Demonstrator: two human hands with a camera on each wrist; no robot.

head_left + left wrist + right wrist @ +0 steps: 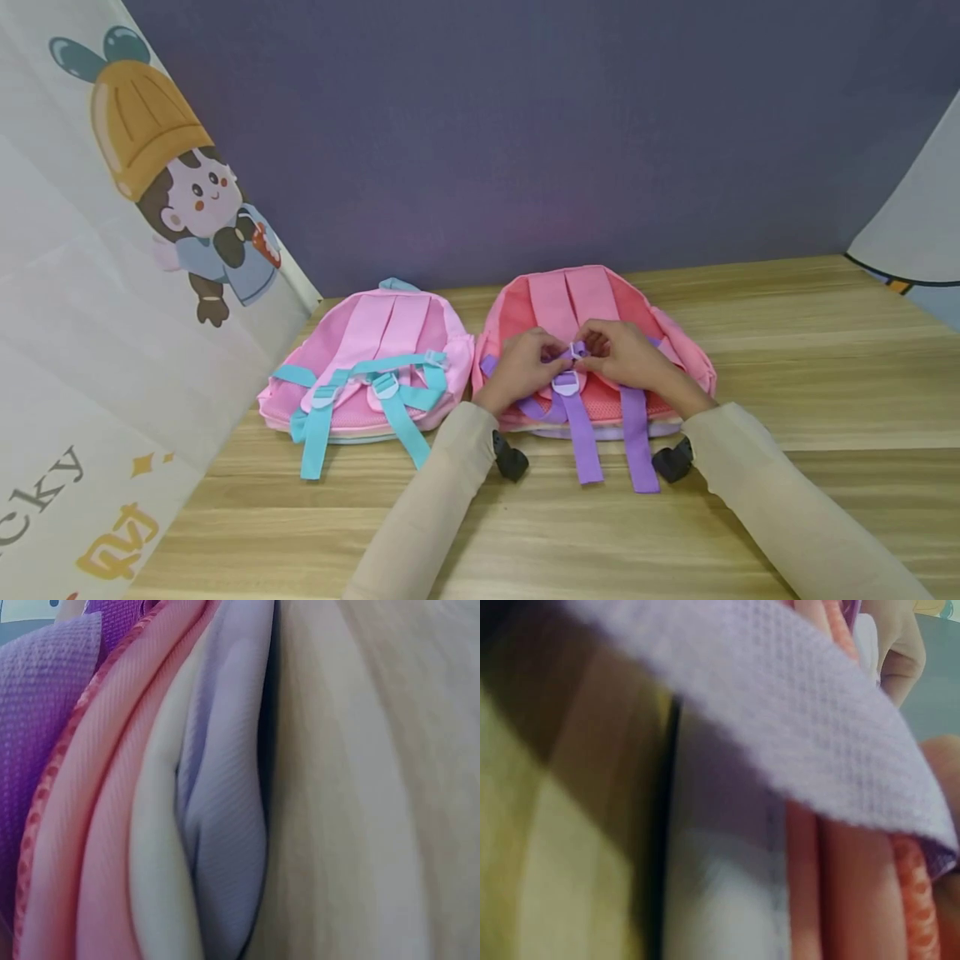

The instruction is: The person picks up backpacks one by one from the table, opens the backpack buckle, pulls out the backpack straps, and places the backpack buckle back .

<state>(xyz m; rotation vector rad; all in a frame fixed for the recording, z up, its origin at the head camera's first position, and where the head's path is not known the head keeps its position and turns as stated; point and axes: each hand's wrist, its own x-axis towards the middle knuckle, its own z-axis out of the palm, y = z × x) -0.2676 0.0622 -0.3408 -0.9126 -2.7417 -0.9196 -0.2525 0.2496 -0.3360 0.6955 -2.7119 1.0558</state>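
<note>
A coral-pink backpack [498, 312] lies with its strap side up on the wooden table. Across its shoulder straps runs a purple chest strap with a small pale buckle [577, 351]. My left hand [523, 364] pinches this strap on the left of the buckle, and my right hand [626, 358] pinches it on the right. Below the hands, a white slider [566, 383] sits on a hanging purple strap end [583, 442]. Close up in the right wrist view, another purple webbing strap [802, 712] crosses the bag's edge. The left wrist view shows the bag's layered side, not the fingers.
A light-pink backpack [367, 329] with turquoise straps [318, 437] lies left of the coral one, their sides touching. Behind the wooden table [787, 375] stands a dark panel [525, 142]. A white printed sheet [90, 292] hangs on the left.
</note>
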